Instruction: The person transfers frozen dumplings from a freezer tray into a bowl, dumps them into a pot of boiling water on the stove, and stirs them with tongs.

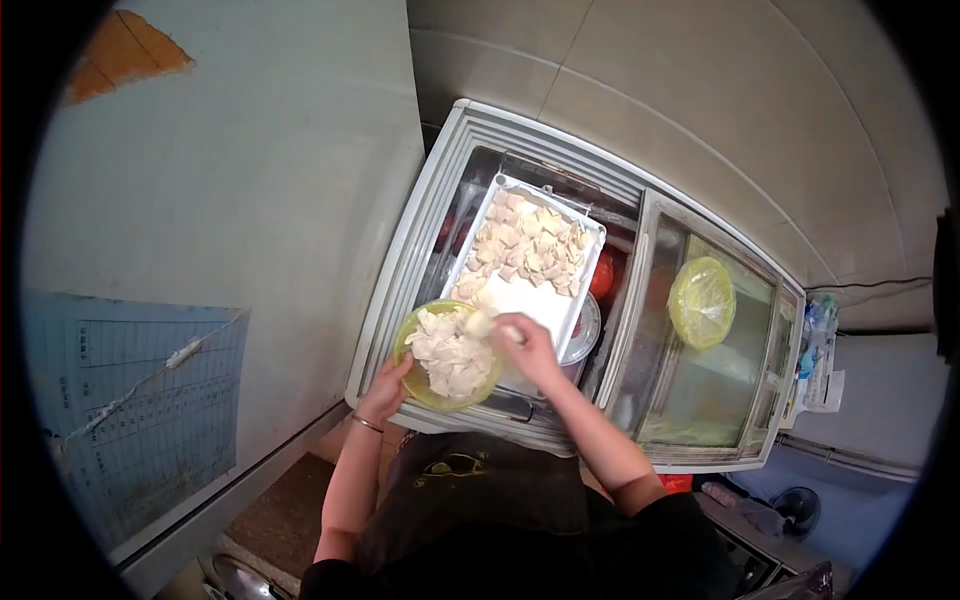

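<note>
My left hand (385, 390) grips the rim of a translucent yellow-green bowl (407, 335), thumb at the edge. Pale folded dumplings that look like wontons (450, 355) are heaped inside it. Above the bowl's right side, my right hand (528, 347) has its fingers closed around a pale wonton (482, 323), slightly blurred. Beyond the bowl, a white tray (522, 300) lies in the open half of a chest freezer. More wontons (535, 240) cover the tray's far part, while its near part shows bare white.
The freezer's sliding glass lid (650, 390) covers its right half, with a yellow plastic-wrapped basin (702, 303) on top. Red bags (602, 275) and a round clear-lidded container (583, 330) sit beside the tray. A pale panel with a paper chart (160, 380) stands at left.
</note>
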`<state>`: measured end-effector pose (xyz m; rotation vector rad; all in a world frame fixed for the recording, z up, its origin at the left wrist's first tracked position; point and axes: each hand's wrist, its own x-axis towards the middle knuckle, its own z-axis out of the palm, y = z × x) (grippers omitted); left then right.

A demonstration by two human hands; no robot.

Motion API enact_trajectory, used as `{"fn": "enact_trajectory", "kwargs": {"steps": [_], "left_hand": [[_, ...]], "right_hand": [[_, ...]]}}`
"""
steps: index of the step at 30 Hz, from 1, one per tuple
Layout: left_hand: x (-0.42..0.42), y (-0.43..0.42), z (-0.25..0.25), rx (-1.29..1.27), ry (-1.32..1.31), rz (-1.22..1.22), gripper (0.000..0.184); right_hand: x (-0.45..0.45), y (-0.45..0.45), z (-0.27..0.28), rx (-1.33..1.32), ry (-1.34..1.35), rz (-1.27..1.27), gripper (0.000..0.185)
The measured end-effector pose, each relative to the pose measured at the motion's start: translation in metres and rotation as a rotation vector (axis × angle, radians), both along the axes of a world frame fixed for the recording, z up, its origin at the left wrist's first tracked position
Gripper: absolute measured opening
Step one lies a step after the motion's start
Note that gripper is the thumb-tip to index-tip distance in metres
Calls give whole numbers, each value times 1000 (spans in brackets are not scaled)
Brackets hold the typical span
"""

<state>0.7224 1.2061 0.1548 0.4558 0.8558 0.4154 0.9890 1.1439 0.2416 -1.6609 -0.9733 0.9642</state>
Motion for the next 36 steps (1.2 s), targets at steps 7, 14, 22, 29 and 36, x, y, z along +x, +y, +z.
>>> {"fn": "enact_trajectory", "kwargs": {"steps": [7,14,22,29,36], "left_hand": [[0,-4,15,-46,-3,27,42],[-12,0,25,-33,-49,32,44],[8,1,15,4,-17,7,46],[14,0,17,-14,-41,26,46],[5,0,31,-27,-10,63,47]], "right_hand": [[23,29,-85,59,-380,65,33],[26,27,-115,-72,-510,56,28],[5,5,-1,-41,-44,42,23],[21,30,-8,-76,-208,-18,24],[74,53,-108,27,-882,-126,32]]}}
